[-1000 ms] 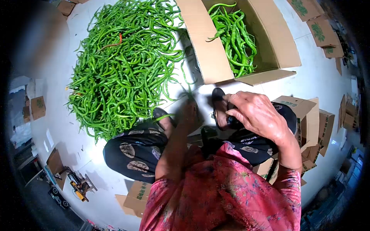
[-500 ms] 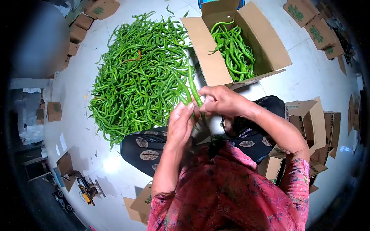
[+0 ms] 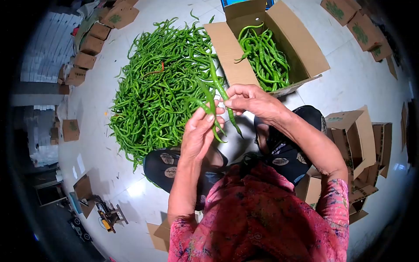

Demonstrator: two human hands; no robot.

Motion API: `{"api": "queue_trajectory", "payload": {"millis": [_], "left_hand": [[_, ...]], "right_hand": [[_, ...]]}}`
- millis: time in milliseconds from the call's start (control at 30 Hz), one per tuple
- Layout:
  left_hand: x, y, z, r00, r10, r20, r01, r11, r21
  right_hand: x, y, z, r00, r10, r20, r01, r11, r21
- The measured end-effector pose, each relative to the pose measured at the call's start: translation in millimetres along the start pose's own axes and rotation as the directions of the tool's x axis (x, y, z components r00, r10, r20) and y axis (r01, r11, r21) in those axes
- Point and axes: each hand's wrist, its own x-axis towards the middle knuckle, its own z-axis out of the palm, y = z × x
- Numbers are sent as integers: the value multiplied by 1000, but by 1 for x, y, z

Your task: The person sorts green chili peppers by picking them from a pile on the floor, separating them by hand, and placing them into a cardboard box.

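Observation:
Between thumb and fingers my left hand (image 3: 200, 131) pinches a couple of long green chili peppers (image 3: 208, 102), their ends sticking out above and below the grip. My right hand (image 3: 253, 101) is closed on another long green chili pepper (image 3: 218, 85), which slants down past my fingers. Both hands are close together over my lap. Ahead and to the left lies a large heap of green chili peppers (image 3: 161, 94), with a reddish one (image 3: 162, 67) on top. Just beyond my right hand stands an open cardboard box (image 3: 231, 54) partly filled with green chili peppers (image 3: 265, 59).
Several open cardboard boxes (image 3: 355, 135) stand by my right knee. More boxes line the upper left (image 3: 91, 44) and upper right (image 3: 362, 30). At lower left on the white tiled floor (image 3: 135, 188) is a small stand with yellow parts (image 3: 107, 218).
My hands have drawn slightly apart, and the peppers in them are spread and show more of their length. The view has shifted slightly.

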Motion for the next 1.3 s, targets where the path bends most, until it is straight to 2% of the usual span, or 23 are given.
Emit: {"api": "queue_trajectory", "payload": {"millis": [267,467,567,600,667,700,800,867,900,1000,1033,1100,1133,1167,1300], "left_hand": [[21,9,4,998,18,57,-16,999,-34],[67,32,25,993,115,-9,-111,979,173],[100,41,44,991,124,58,-133,974,183],[112,42,45,990,105,90,-129,935,329],[128,44,49,992,-6,129,-58,872,487],[124,46,60,983,130,129,-181,807,563],[113,57,63,982,113,149,-153,944,293],[98,53,53,989,68,132,-119,895,430],[92,49,48,992,33,121,-87,873,479],[80,42,40,992,58,114,-92,942,324],[78,43,36,994,36,108,-64,961,269],[73,48,20,996,1,94,-15,988,157],[71,50,13,995,1,103,-16,989,146],[68,51,6,994,1,112,-17,991,136],[53,59,-19,992,7,129,-24,991,134]], "right_hand": [[-5,-10,-4,992,-33,-122,38,998,41],[-13,-19,-11,982,-78,-173,80,997,7],[-14,-22,-11,981,-112,-158,128,988,89],[-14,-21,-12,981,-118,-154,136,985,109],[-14,-22,-13,974,-127,-186,146,985,88],[-14,-23,-13,971,-120,-205,137,988,69],[-13,-27,-11,953,-101,-286,105,994,-1],[-9,-21,-11,942,-122,-313,110,992,-58],[-10,-25,-9,940,-132,-315,90,985,-145],[-2,-17,0,932,-171,-318,118,977,-179],[-3,-22,0,939,-172,-297,100,965,-241],[-2,-25,-5,926,-232,-299,167,959,-227],[-3,-28,-5,919,-260,-298,200,955,-217],[-12,-39,-8,937,-201,-286,143,967,-213],[-55,-59,-43,964,-164,-212,125,975,-184]]}}
